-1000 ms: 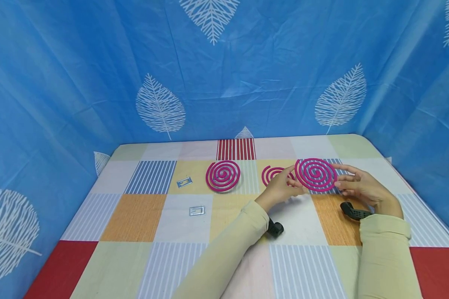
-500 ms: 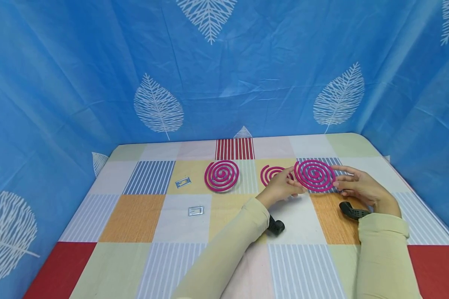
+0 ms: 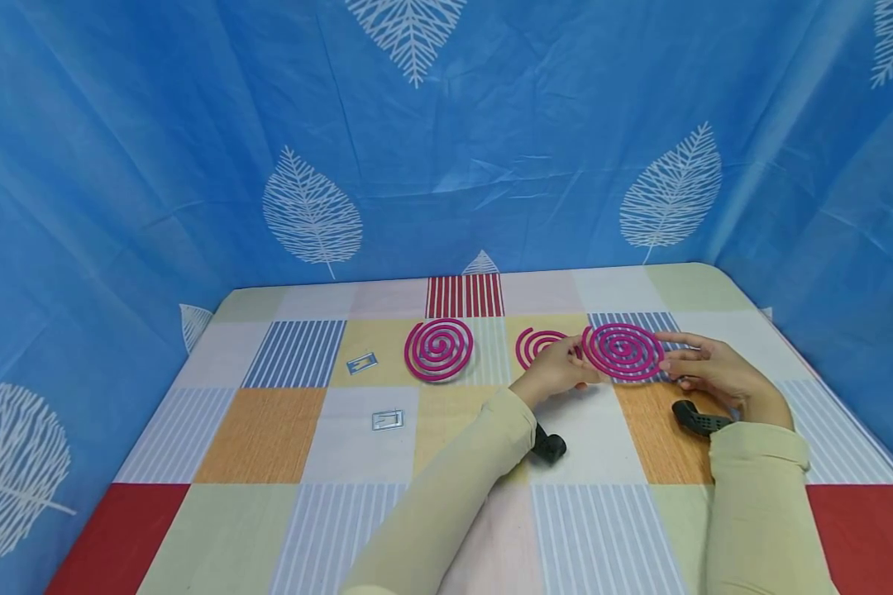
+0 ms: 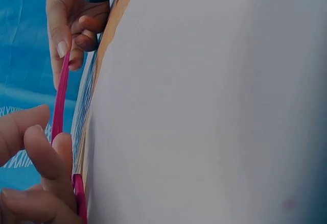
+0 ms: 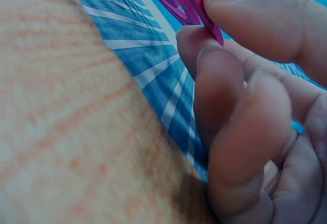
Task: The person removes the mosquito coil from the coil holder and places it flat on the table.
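Observation:
Up off the patchwork cloth, a magenta mosquito coil (image 3: pixel 622 348) is held between both hands. My left hand (image 3: pixel 556 368) pinches its left edge; in the left wrist view thumb and fingers meet at the near end of the coil (image 4: pixel 60 101). On the opposite side, my right hand (image 3: pixel 723 376) grips the right edge, and the right wrist view has that rim of the coil (image 5: pixel 193 2) between thumb and fingertips. A second coil (image 3: pixel 542 336) lies partly hidden behind the left hand. Farther left lies another magenta coil (image 3: pixel 439 347).
Two small flat metal coil stands, one farther back (image 3: pixel 361 363) and one nearer (image 3: pixel 388 420), lie to the left on the checked tablecloth (image 3: pixel 253 529). Blue curtain (image 3: pixel 446 182) with white leaf prints hangs behind and at both sides.
The held coil has tipped flatter, its far edge dropping slightly, and both hands keep their hold. The whole view has shifted a little; the other coils and the stands stay put on the cloth.

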`<state>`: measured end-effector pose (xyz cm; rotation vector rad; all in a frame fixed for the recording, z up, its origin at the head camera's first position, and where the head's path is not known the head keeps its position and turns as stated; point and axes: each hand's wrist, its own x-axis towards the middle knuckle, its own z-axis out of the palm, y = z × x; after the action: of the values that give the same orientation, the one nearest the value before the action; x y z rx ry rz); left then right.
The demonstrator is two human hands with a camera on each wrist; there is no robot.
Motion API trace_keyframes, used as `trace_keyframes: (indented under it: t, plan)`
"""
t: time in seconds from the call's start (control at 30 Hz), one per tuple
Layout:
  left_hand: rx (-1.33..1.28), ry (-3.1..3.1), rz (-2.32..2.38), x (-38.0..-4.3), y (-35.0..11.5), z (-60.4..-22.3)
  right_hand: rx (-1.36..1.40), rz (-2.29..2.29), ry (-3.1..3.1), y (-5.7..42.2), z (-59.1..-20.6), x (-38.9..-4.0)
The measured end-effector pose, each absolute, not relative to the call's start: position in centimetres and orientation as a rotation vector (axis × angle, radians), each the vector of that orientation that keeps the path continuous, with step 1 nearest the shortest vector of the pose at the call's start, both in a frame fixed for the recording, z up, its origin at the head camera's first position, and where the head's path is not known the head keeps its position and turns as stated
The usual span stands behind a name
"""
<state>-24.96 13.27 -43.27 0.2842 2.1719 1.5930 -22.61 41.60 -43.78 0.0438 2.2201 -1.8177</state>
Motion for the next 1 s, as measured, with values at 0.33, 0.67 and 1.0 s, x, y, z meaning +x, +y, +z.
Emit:
trace_keyframes:
  t: [0.33,0.67,1.0]
  plan:
    - [0.282,2.262,1.451,-25.46,13.50,-43.12,0.061,-1.821,2.212,41.50,-43.63,-22.45]
    - [0.277,2.310,1.346,-25.31,13.51,-42.63,0.090,-1.817,2.224,41.43,-43.58,-22.50]
    - [0.289,2.323,1.324,-25.24,13.48,-42.67,0.164,-1.713,2.301,41.56,-43.56,-22.64]
